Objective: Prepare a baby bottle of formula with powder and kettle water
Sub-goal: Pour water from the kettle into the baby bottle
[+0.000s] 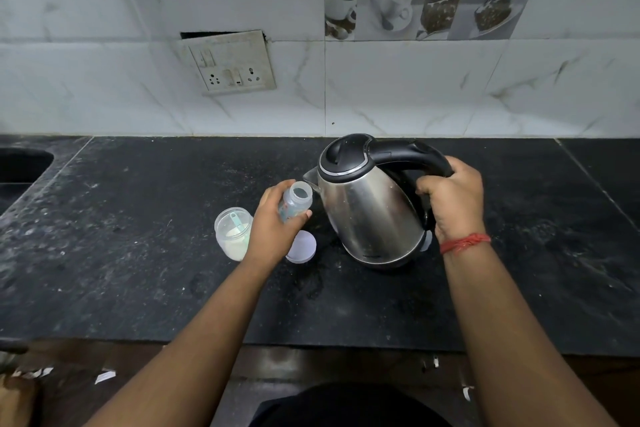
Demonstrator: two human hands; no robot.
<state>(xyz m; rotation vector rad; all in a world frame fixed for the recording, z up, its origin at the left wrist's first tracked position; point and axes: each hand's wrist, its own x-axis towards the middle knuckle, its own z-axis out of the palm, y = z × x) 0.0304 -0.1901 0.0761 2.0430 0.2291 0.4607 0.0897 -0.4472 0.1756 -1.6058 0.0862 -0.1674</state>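
Your left hand [277, 229] sits just left of the frame's centre, fingers and thumb curled around a small clear baby bottle [295, 202] with no cap on it; the bottle's open mouth is tilted up and to the right, just beside the spout of the kettle [367, 208]. Your right hand [453, 198], right of centre, is wrapped tight around the kettle's black handle [412, 156], and a red thread band [464, 242] circles that wrist. The steel kettle is leaning toward the left of the frame, spout pointing at the bottle, its black lid down; whether its base touches the counter [138, 253] you cannot tell from here. Just left of your left hand stands an open clear jar [233, 232] holding white powder, with a pale green scoop [236, 220] resting inside it. Just below the bottle, partly hidden by your left hand, a round pale lid [303, 248] lies flat on the dark stone counter. In the upper left of the frame a socket plate [232, 63] hangs crooked on the marble-look wall tiles, and a sink edge [24, 163] shows at the far left.
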